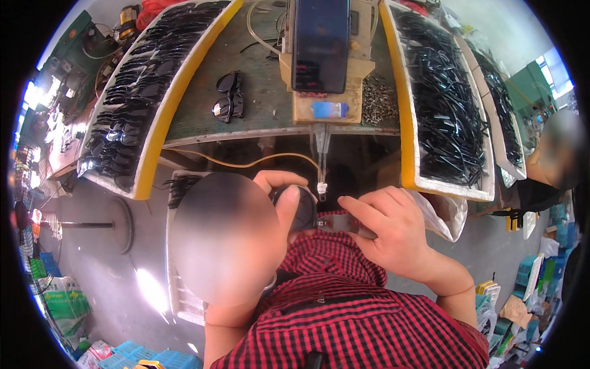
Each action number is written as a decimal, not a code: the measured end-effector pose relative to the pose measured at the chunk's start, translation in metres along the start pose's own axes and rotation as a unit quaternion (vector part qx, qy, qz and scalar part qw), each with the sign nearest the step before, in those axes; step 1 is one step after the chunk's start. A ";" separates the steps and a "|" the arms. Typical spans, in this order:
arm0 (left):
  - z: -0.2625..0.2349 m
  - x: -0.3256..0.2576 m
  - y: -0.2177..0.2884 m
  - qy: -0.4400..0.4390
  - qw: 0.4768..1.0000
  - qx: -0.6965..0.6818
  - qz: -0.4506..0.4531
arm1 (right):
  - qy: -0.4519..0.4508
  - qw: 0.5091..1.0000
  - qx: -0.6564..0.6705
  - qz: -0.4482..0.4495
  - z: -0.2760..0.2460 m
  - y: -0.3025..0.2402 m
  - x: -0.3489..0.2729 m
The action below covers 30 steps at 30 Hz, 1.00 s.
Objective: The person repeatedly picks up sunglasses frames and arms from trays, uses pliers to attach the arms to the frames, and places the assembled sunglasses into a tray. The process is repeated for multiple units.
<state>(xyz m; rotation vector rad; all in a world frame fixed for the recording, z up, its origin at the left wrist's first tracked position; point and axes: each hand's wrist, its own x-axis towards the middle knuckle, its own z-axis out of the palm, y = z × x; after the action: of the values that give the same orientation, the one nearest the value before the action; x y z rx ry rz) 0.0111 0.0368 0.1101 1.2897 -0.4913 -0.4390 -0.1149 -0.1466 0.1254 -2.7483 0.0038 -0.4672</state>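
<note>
Dark sunglasses are pinched between the thumb and fingers of my left hand, close in front of my checked shirt. Part of this hand and its wrist lie under a blurred patch. My right hand is closed around a slim greyish tool with a metal tip; its exact kind is unclear. The tip meets the right edge of the sunglasses. Just above the gap between my hands hangs a narrow metal rod with a white-wrapped lower end. Another pair of sunglasses lies on the bench.
A yellow-edged tray of dark eyewear parts flanks the bench at left; another tray of black temples stands right. A phone rises mid-bench beside piled small metal pieces. A yellow hose crosses below. Another person sits far right.
</note>
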 end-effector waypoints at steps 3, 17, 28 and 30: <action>0.001 0.002 -0.002 -0.014 1.000 0.007 0.005 | -0.015 1.000 -0.013 0.002 0.000 -0.002 0.000; -0.028 0.026 -0.069 0.157 0.979 0.010 -0.127 | -0.030 0.893 -0.420 0.158 -0.036 0.166 0.071; -0.100 0.158 -0.071 0.271 0.763 0.587 0.007 | 0.093 0.988 -0.078 0.093 -0.019 0.078 0.009; -0.104 0.191 -0.083 0.270 0.740 0.616 -0.037 | 0.055 0.987 0.003 0.153 0.001 0.053 -0.016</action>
<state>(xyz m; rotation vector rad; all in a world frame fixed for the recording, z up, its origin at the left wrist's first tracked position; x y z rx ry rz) 0.2245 -0.0069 0.0272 2.6215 -0.1812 0.3318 -0.1264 -0.1945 0.1012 -2.6463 0.4445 -0.5276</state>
